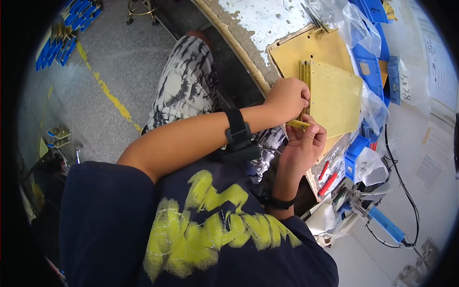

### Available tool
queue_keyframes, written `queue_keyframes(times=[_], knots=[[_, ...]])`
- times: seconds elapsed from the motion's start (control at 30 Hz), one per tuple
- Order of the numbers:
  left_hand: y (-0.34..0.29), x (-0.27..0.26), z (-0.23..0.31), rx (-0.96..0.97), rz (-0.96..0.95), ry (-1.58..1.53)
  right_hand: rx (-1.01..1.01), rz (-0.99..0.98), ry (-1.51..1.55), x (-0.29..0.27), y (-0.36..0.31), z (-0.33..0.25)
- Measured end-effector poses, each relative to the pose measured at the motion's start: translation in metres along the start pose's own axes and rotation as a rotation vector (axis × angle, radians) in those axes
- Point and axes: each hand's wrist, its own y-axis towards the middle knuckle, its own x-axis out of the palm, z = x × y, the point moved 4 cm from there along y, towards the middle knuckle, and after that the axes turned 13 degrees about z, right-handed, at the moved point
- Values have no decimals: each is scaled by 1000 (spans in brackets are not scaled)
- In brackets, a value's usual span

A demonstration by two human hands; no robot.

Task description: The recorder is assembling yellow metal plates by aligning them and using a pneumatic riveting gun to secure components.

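My left hand (287,99) reaches across to the near edge of a yellow flat panel (337,98). Its fingers are curled and pressed together there; what they pinch is hidden. Several thin yellow upright strips or plates (305,71) stand close together along that panel's left edge. Just below, my right hand (304,143) is turned palm up, with a small yellow strip (297,124) between its thumb and fingers. A larger yellow board (294,51) with small holes lies under the panel on the worn bench.
Thin dark rods (313,18) lie at the board's far end. Blue bins (368,71) and clear plastic bags (366,28) line the bench's right side. A red-handled tool (328,184) lies nearer, beside a blue-handled tool (386,225) with a black cable. More blue-and-yellow pieces (57,45) sit on the floor at left.
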Motion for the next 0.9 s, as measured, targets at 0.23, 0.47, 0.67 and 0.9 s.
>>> queue_keyframes(times=[0.23, 0.47, 0.67, 0.9], knots=[[-3, 3, 3, 94, 0, 79, -23, -7, 58, 1, 0, -7], [-6, 4, 7, 78, 4, 133, -196, -39, 5, -12, -7, -28], [-9, 8, 9, 36, 19, 197, -225, 11, 34, -25, 0, -33], [-25, 7, 9, 238, 125, 287, -336, 85, -83, -61, 29, -52]])
